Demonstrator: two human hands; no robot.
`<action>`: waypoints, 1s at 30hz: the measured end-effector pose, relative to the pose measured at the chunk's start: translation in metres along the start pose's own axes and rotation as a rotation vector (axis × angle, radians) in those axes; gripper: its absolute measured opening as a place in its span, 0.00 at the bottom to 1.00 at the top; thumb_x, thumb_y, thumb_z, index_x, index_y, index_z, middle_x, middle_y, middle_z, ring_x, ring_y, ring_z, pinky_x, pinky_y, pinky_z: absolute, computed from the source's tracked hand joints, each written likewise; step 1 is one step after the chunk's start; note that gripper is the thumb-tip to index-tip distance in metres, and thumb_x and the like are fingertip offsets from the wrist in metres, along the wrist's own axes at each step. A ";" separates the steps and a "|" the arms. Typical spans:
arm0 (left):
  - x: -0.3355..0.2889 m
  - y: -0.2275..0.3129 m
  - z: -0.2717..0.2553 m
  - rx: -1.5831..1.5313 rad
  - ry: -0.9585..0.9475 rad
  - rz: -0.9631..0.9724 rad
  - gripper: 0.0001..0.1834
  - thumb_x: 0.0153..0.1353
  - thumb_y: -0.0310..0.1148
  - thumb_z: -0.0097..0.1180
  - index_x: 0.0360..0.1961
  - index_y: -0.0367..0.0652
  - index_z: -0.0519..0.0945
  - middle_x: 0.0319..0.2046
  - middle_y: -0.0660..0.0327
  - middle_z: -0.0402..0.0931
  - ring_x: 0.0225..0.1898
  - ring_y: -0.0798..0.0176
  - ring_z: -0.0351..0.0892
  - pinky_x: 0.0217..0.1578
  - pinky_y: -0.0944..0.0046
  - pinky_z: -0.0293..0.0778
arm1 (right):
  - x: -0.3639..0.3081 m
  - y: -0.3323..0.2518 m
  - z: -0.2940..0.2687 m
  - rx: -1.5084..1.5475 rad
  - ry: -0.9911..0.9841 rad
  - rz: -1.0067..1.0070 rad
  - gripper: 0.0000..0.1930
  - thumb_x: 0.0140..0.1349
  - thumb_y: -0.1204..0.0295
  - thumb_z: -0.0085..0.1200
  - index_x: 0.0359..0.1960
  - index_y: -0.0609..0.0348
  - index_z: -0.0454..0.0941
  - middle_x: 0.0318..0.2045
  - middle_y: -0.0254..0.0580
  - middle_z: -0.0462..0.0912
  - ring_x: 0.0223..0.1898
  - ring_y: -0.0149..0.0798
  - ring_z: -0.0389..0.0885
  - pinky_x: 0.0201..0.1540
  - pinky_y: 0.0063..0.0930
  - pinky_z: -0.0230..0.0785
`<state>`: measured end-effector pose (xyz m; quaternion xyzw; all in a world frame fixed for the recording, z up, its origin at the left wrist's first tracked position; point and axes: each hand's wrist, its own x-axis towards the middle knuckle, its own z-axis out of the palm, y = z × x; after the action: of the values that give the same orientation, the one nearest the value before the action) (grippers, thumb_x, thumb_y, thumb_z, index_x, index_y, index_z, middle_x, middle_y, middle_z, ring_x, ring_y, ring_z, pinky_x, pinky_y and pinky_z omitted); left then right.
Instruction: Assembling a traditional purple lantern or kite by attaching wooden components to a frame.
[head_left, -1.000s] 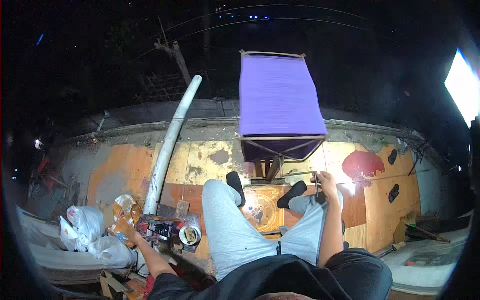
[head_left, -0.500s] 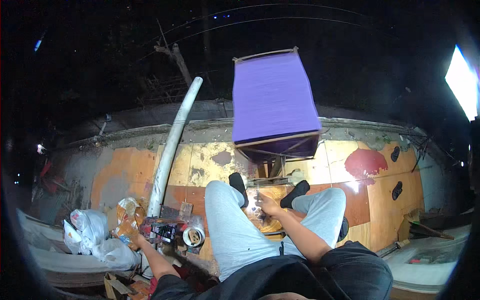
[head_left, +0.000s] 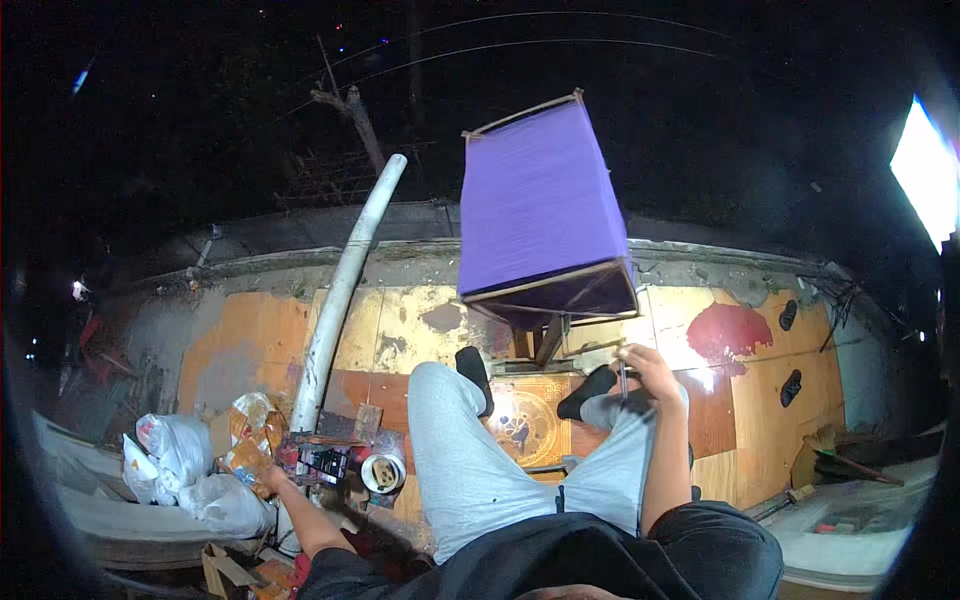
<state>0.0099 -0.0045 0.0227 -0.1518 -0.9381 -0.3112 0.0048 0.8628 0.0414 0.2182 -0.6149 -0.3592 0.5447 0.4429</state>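
The purple-wrapped frame (head_left: 540, 205) stands upright beyond the person's feet, tilted slightly; its far side is hidden, and its wooden post (head_left: 548, 342) shows only partly beneath it. A thin crank rod (head_left: 623, 378) is hard to make out where the right hand (head_left: 650, 376) curls narrowly around it. The left hand (head_left: 258, 480) is at the orange patterned bag (head_left: 254, 425); whether its fingers grip, I cannot tell. The lower edge cuts off the person's torso.
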 end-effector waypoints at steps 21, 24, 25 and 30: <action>0.012 -0.010 0.008 0.410 0.050 0.246 0.21 0.59 0.37 0.41 0.39 0.32 0.81 0.43 0.44 0.78 0.45 0.43 0.77 0.47 0.49 0.69 | 0.014 0.103 0.150 -0.003 -0.675 0.166 0.28 0.66 0.70 0.48 0.65 0.63 0.56 0.63 0.45 0.64 0.58 0.36 0.68 0.55 0.26 0.65; 0.019 -0.013 0.009 0.736 -0.001 0.468 0.20 0.59 0.37 0.41 0.39 0.33 0.82 0.42 0.44 0.79 0.44 0.44 0.78 0.47 0.50 0.69 | -0.023 0.049 0.126 0.214 -0.698 0.157 0.26 0.67 0.68 0.47 0.64 0.63 0.58 0.60 0.45 0.68 0.57 0.37 0.71 0.53 0.26 0.66; 0.021 -0.013 0.010 0.570 -0.048 0.339 0.21 0.59 0.37 0.42 0.39 0.33 0.81 0.43 0.44 0.78 0.45 0.43 0.77 0.47 0.50 0.69 | -0.028 0.035 0.116 0.343 -0.727 0.093 0.25 0.67 0.67 0.46 0.63 0.64 0.59 0.59 0.45 0.69 0.56 0.38 0.72 0.54 0.27 0.67; 0.016 -0.013 0.018 0.123 0.043 0.064 0.22 0.60 0.40 0.44 0.42 0.31 0.80 0.46 0.42 0.77 0.48 0.42 0.75 0.49 0.50 0.68 | -0.024 0.000 0.049 0.368 -0.321 0.168 0.21 0.72 0.60 0.36 0.49 0.68 0.69 0.39 0.46 0.79 0.43 0.38 0.78 0.45 0.27 0.71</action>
<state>-0.0072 0.0004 0.0025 -0.1745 -0.9498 -0.2558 0.0441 0.8107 0.0271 0.2257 -0.4573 -0.2674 0.7264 0.4378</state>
